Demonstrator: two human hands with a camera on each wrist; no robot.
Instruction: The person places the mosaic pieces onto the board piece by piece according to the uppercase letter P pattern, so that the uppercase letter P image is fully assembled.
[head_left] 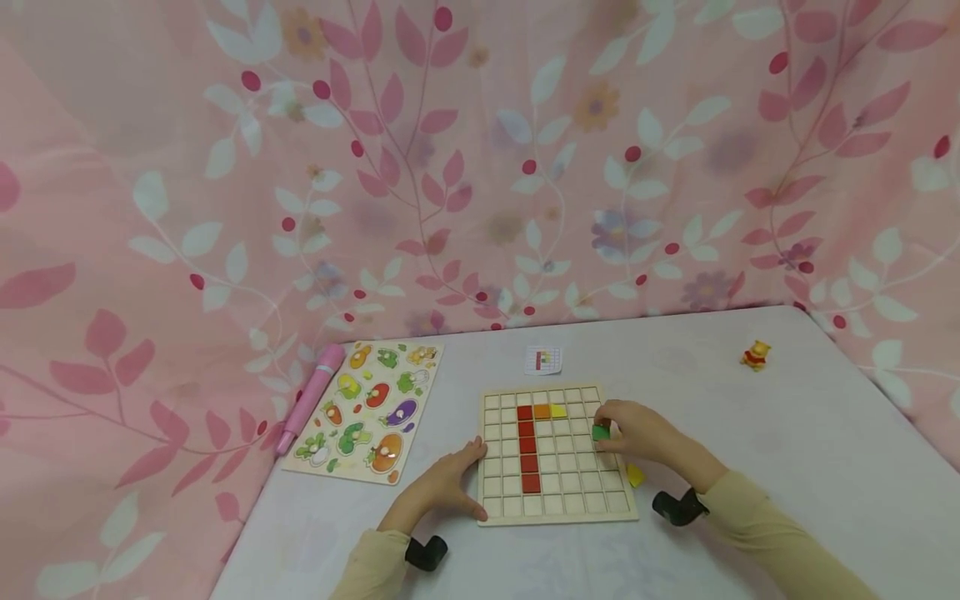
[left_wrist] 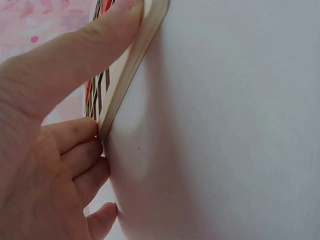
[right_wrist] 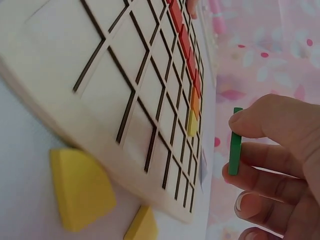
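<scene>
A wooden grid board lies on the table. On it several red tiles form a column, with an orange tile and a yellow tile beside the top one. My left hand rests against the board's left edge, thumb by the near corner and fingers farther up. Between thumb and fingers, my right hand pinches a green tile; the right wrist view shows it edge-on, held above the board's right side. Two loose yellow pieces lie beside the board's right edge, one with a curved side.
Behind the board is a small card printed with a coloured grid pattern. To the left lie a vegetable puzzle board and a pink pen-like stick. A small bear figurine stands at the back right, before a floral curtain.
</scene>
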